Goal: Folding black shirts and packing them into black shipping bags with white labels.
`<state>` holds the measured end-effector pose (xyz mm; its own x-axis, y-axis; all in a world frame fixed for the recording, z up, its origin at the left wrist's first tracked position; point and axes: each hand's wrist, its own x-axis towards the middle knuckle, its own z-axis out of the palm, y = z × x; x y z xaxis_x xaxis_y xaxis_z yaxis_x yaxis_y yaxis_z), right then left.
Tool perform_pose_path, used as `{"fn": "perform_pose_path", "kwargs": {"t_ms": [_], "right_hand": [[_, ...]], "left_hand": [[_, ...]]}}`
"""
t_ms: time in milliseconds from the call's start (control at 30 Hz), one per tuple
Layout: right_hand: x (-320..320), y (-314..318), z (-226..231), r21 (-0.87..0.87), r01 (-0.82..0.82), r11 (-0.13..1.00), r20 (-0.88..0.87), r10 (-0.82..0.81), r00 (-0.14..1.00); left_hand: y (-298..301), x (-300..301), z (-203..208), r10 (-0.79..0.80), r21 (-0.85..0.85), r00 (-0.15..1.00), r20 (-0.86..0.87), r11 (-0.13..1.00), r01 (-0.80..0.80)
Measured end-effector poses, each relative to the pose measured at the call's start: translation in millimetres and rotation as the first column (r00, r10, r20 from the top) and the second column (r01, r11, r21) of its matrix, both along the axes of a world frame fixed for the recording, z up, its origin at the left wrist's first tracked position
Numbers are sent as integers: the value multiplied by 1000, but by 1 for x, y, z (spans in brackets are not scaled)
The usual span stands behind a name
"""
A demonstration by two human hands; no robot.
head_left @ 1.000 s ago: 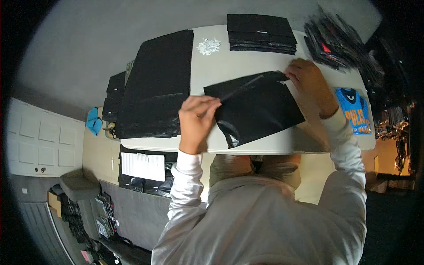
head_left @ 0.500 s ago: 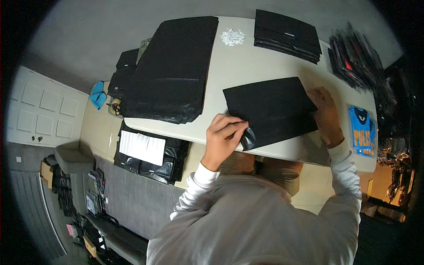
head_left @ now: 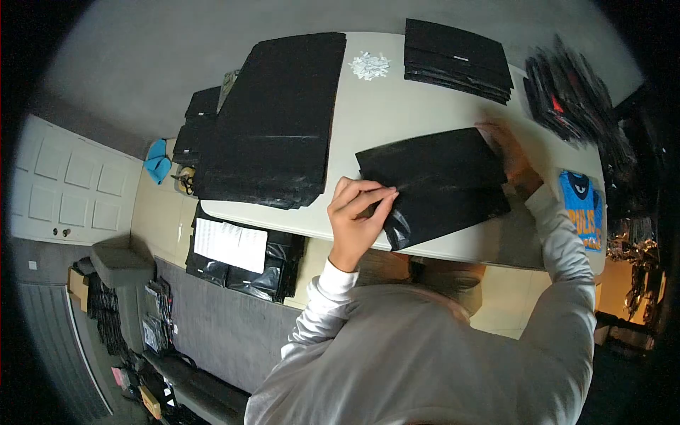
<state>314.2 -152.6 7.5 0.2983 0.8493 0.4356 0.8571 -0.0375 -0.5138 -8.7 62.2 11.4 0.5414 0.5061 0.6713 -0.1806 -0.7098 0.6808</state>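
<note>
A folded black sheet point(head_left: 435, 185), shiny at its lower left corner, lies near the front edge of the white table. Its exact material cannot be made out. Thumb and fingertips of my left hand point(head_left: 360, 216) are pinched together on the sheet's left edge. At the sheet's upper right corner is my right hand point(head_left: 511, 157), smeared by motion, so its fingers do not show clearly. A crease runs across the sheet, with its right edge stepped there.
A tall stack of black sheets point(head_left: 276, 120) covers the table's left side. Small white pieces point(head_left: 370, 66) lie in a heap beside it. Folded black pieces point(head_left: 457, 64) are stacked at the back; bagged dark items point(head_left: 567, 92) and a blue packaged garment point(head_left: 581, 205) sit right.
My right hand has moved up along the sheet's right edge toward its upper corner. The crease across the sheet is now more marked. My left hand keeps its pinch.
</note>
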Motion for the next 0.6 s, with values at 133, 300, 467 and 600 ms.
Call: {"fn": "perform_pose_path", "kwargs": {"t_ms": [133,300,467,600], "right_hand": [[5,7,-6,4,59,998,157,-59,986],[31,20,-14,-168,52,984,135,-29,990],[47,36,-23,-200,173,964,133,-149,980],[46,39,-26,-88,175,981,120,-164,979]], "left_hand": [[8,15,19,17,16,999,48,1000,-18],[18,16,16,-27,27,999,43,999,26],[-5,1,7,-91,20,995,-35,996,92],[-20,-11,-5,-129,43,980,-149,990,137]]}}
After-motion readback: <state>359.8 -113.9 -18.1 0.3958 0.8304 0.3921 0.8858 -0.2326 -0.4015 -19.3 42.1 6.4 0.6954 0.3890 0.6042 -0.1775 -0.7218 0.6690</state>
